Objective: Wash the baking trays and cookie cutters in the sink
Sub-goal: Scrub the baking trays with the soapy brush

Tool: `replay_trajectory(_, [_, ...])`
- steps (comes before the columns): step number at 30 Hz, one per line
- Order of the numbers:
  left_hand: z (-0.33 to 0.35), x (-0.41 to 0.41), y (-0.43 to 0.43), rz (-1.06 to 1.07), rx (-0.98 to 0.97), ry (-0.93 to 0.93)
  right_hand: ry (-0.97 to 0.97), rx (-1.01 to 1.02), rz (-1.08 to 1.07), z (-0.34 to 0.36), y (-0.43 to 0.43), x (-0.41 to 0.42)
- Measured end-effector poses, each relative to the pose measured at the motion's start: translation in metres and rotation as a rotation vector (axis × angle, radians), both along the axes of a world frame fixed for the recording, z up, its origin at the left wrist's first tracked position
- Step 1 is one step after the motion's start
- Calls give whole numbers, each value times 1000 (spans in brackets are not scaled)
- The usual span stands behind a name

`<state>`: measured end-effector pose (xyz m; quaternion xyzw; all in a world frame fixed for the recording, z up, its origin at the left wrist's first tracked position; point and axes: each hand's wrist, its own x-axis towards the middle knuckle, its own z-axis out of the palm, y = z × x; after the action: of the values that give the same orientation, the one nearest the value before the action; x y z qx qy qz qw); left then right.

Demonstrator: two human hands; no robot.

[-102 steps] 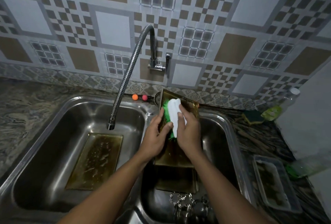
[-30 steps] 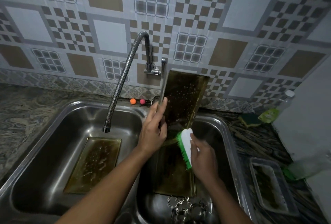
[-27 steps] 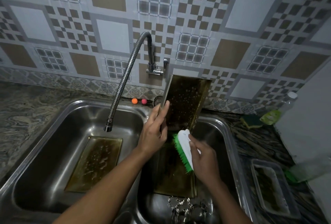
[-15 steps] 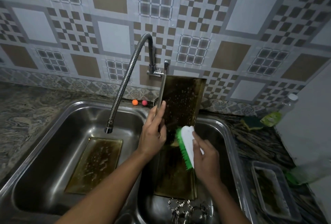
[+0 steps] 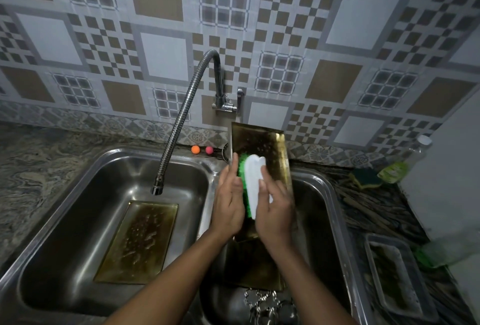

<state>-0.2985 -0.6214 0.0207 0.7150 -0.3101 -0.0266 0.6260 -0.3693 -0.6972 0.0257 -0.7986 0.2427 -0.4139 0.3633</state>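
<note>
A gold baking tray [image 5: 270, 142] stands tilted over the right sink basin [image 5: 317, 210]. My left hand [image 5: 230, 200] holds its left edge, thumb side toward the brush. My right hand [image 5: 275, 207] grips a white scrub brush [image 5: 253, 179] with green bristles, pressed on the tray's inner face. Another gold tray [image 5: 255, 267] lies in the right basin below. A third gold tray [image 5: 140, 241], wet, lies flat in the left basin [image 5: 78, 207]. Several metal cookie cutters [image 5: 265, 304] are heaped at the right basin's near end.
A flexible steel faucet [image 5: 181, 122] hangs over the left basin, no water running. Two small balls [image 5: 202, 149], orange and pink, sit behind the sink. On the right counter are a grey plastic tray [image 5: 397, 278], a green sponge [image 5: 363, 177] and a plastic bottle [image 5: 405, 161].
The held tray has tipped down from nearly upright. My right hand has moved the brush up from beside the tray's lower end onto its upper face.
</note>
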Motion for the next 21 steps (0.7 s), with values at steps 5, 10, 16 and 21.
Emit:
replay_trajectory(5, [4,10,0,92,-9,177,85,24,241,-8,15,-14])
replay_trajectory(10, [0,8,8,109,4,242,224,-207,308,-11,0,-39])
replay_trajectory(16, [-11,6,9,86,65,191,263,-76,81,-23,-32,-55])
replay_trajectory(21, [-12,0,11,-57,135,111,204,123,-124,-13,-66,-29])
